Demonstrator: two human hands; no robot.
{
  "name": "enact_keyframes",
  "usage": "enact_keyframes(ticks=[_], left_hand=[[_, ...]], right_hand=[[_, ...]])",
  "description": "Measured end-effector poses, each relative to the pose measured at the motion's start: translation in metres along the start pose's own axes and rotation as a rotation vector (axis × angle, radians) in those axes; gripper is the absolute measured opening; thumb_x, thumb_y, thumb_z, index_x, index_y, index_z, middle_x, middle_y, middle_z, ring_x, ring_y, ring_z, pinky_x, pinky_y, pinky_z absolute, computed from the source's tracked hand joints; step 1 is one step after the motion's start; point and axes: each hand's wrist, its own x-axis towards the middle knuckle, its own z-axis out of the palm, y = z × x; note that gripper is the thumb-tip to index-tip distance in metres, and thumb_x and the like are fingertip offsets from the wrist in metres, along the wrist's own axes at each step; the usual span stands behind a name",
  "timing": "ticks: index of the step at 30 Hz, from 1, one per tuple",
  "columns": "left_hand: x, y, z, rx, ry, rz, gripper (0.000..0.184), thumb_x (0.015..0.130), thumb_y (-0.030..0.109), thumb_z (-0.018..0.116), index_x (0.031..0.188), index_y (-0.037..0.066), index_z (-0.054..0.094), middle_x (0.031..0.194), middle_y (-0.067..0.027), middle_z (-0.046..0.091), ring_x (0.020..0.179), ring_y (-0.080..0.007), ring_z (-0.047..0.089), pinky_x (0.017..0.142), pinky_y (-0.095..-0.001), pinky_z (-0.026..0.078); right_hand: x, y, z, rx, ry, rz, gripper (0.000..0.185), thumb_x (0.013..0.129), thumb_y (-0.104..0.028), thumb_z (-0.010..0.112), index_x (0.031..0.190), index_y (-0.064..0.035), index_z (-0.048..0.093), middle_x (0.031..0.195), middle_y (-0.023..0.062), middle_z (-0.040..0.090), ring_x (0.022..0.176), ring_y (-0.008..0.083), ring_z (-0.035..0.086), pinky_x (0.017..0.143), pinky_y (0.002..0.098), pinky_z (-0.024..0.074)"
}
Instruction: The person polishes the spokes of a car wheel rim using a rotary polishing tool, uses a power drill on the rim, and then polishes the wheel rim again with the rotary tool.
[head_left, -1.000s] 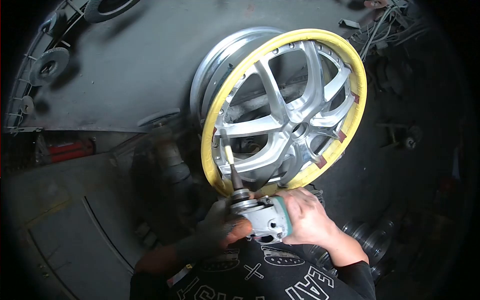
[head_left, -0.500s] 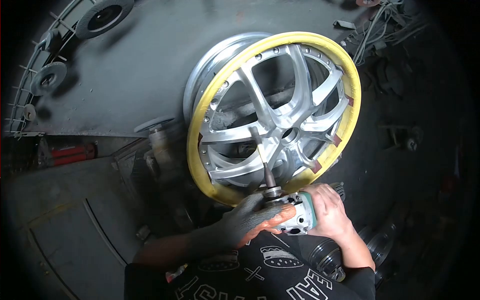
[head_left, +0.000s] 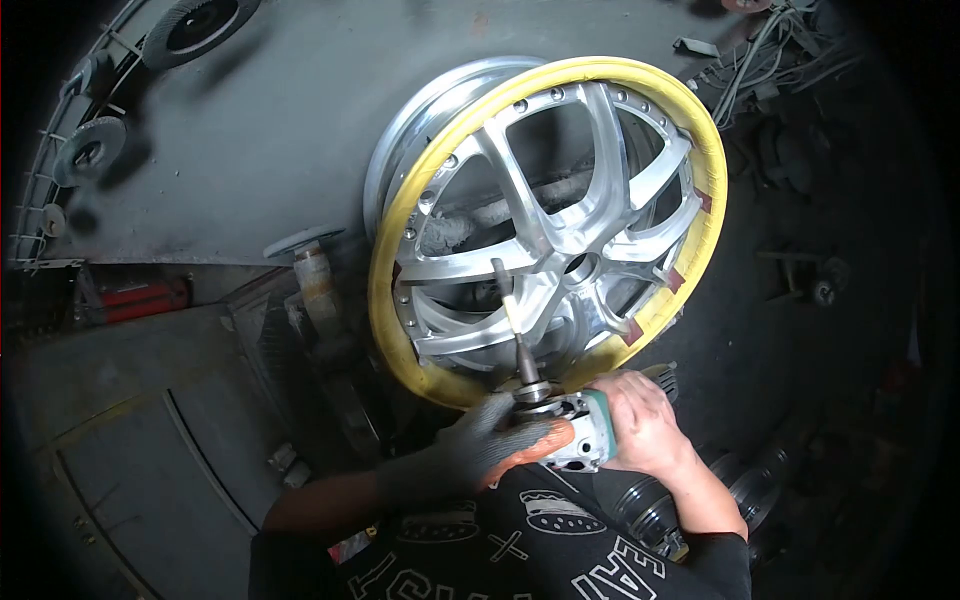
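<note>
My left hand (head_left: 500,440), in a dark glove with orange on the fingers, is wrapped round the head of a power tool (head_left: 582,440). My bare right hand (head_left: 645,420) grips the tool's green body from the right. A long spindle with a narrow tip (head_left: 508,300) points up from the tool, in front of the lower left spokes. Whether the tip touches the metal I cannot tell. Beyond it a silver wheel rim (head_left: 570,235) stands tilted, its front edge wrapped in yellow tape (head_left: 392,300) with dark red patches at the right.
Round abrasive discs (head_left: 90,150) hang on a rack at the left. A red tool (head_left: 140,298) lies at the left below the grey panel (head_left: 290,110). Cables (head_left: 765,60) are bundled at the upper right. Shiny round metal parts (head_left: 650,505) sit at the lower right.
The tool and both hands first moved right, then slightly back left. The spindle tip now lies farther right across the spokes than a second ago. The wheel appears shifted slightly left in view.
</note>
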Motion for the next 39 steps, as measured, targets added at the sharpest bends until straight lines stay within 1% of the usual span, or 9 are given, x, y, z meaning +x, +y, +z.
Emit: enact_keyframes(ticks=[1, 2, 7, 17, 19, 21, 24, 27, 39], left_hand=[[-0.008, 0.008, -0.002, 0.057, -0.01, -0.069, 0.059, 0.092, 0.02, 0.071, 0.14, -0.001, 0.044, 0.12, -0.0084, 0.06, 0.111, -0.014, 0.057, 0.098, -0.0291, 0.045], [-0.015, 0.004, -0.003, 0.074, 0.056, -0.001, 0.043, 0.092, 0.025, 0.071, 0.124, 0.0, 0.056, 0.104, -0.0046, 0.064, 0.095, -0.0082, 0.058, 0.082, -0.0257, 0.048], [-0.035, 0.003, -0.026, -0.021, 0.088, -0.001, 0.06, 0.086, 0.035, 0.077, 0.129, 0.0, 0.054, 0.107, -0.0044, 0.064, 0.096, -0.0105, 0.058, 0.085, -0.0284, 0.048], [0.009, -0.006, 0.006, -0.042, -0.063, 0.175, 0.06, 0.094, 0.023, 0.066, 0.142, -0.003, 0.041, 0.12, -0.0057, 0.058, 0.11, -0.0109, 0.055, 0.096, -0.0281, 0.045], [0.01, 0.021, 0.026, 0.107, -0.065, 0.029, 0.056, 0.097, 0.013, 0.063, 0.144, -0.001, 0.037, 0.145, -0.0119, 0.044, 0.128, -0.0167, 0.047, 0.11, -0.0339, 0.037], [0.031, -0.024, 0.011, 0.052, -0.102, 0.266, 0.056, 0.097, 0.009, 0.063, 0.145, -0.001, 0.036, 0.142, -0.0116, 0.047, 0.127, -0.0156, 0.05, 0.108, -0.0314, 0.039], [0.046, -0.023, 0.017, -0.289, -0.106, -0.117, 0.056, 0.095, 0.006, 0.064, 0.145, -0.001, 0.037, 0.137, -0.0107, 0.051, 0.124, -0.0145, 0.052, 0.106, -0.0277, 0.042], [0.05, -0.023, 0.019, -0.286, -0.048, -0.095, 0.056, 0.095, 0.006, 0.064, 0.145, 0.001, 0.038, 0.13, -0.0092, 0.055, 0.119, -0.0124, 0.054, 0.103, -0.0244, 0.043], [0.024, -0.024, -0.01, 0.092, -0.062, -0.013, 0.07, 0.094, 0.027, 0.062, 0.151, 0.0, 0.031, 0.135, -0.0116, 0.051, 0.119, -0.0145, 0.051, 0.104, -0.0293, 0.04]], right_hand=[[0.003, -0.004, 0.002, -0.011, -0.003, -0.018, 0.066, 0.054, -0.013, 0.08, 0.112, 0.0026, 0.053, 0.103, 0.0177, 0.064, 0.093, 0.034, 0.065, 0.086, 0.0421, 0.0515], [0.007, -0.009, 0.004, -0.011, -0.015, -0.033, 0.065, 0.055, -0.015, 0.079, 0.112, 0.0034, 0.053, 0.103, 0.018, 0.065, 0.092, 0.0331, 0.066, 0.086, 0.0412, 0.0518], [0.032, -0.027, 0.018, 0.088, -0.029, -0.116, 0.072, 0.048, -0.008, 0.076, 0.114, 0.0059, 0.053, 0.103, 0.0174, 0.063, 0.095, 0.0334, 0.064, 0.086, 0.0396, 0.0512], [0.004, 0.011, -0.01, -0.047, 0.07, -0.05, 0.063, 0.056, -0.015, 0.08, 0.113, -0.0007, 0.055, 0.103, 0.0139, 0.064, 0.093, 0.0314, 0.064, 0.086, 0.0402, 0.0493], [-0.001, 0.018, -0.02, -0.062, 0.03, -0.022, 0.061, 0.057, -0.014, 0.08, 0.111, -0.0006, 0.055, 0.104, 0.0144, 0.064, 0.095, 0.032, 0.064, 0.087, 0.0404, 0.0493], [-0.005, 0.029, -0.021, -0.063, 0.027, -0.028, 0.061, 0.057, -0.013, 0.08, 0.111, -0.0006, 0.055, 0.104, 0.0148, 0.064, 0.095, 0.0323, 0.064, 0.087, 0.0408, 0.0492], [-0.009, 0.039, -0.019, -0.069, 0.028, -0.038, 0.06, 0.057, -0.013, 0.08, 0.11, -0.0007, 0.055, 0.104, 0.0154, 0.064, 0.096, 0.0327, 0.063, 0.088, 0.0414, 0.049], [-0.01, 0.046, -0.015, -0.075, 0.035, -0.046, 0.06, 0.057, -0.013, 0.08, 0.11, -0.0007, 0.055, 0.104, 0.0157, 0.064, 0.096, 0.0328, 0.063, 0.089, 0.0418, 0.0489], [0.003, 0.035, 0.02, 0.041, 0.068, -0.102, 0.06, 0.057, -0.013, 0.079, 0.11, -0.0004, 0.055, 0.105, 0.0157, 0.063, 0.098, 0.0331, 0.063, 0.088, 0.0432, 0.0492]])
